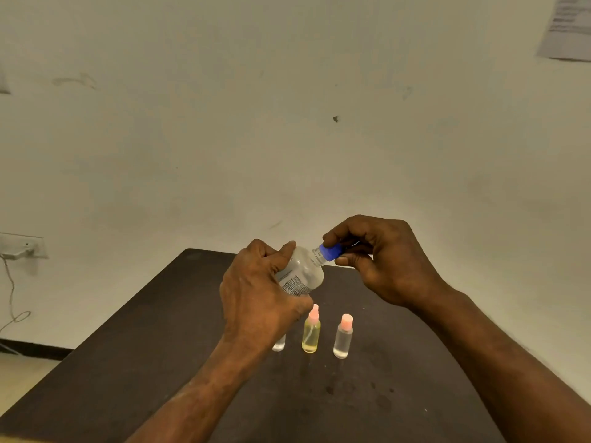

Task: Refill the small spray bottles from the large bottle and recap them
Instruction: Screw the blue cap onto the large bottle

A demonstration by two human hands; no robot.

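Note:
My left hand grips the large clear bottle, tilted above the dark table with its neck pointing up and right. My right hand pinches the blue cap sitting at the bottle's neck. Below stand three small spray bottles in a row. The middle one holds yellow liquid and has a pink spray top. The right one holds clear liquid under a pink cap. The left one is mostly hidden behind my left wrist.
The table stands against a pale wall. A wall socket with a hanging cable is at the far left, and a paper sheet is pinned at the upper right. Dark stains mark the table's near part.

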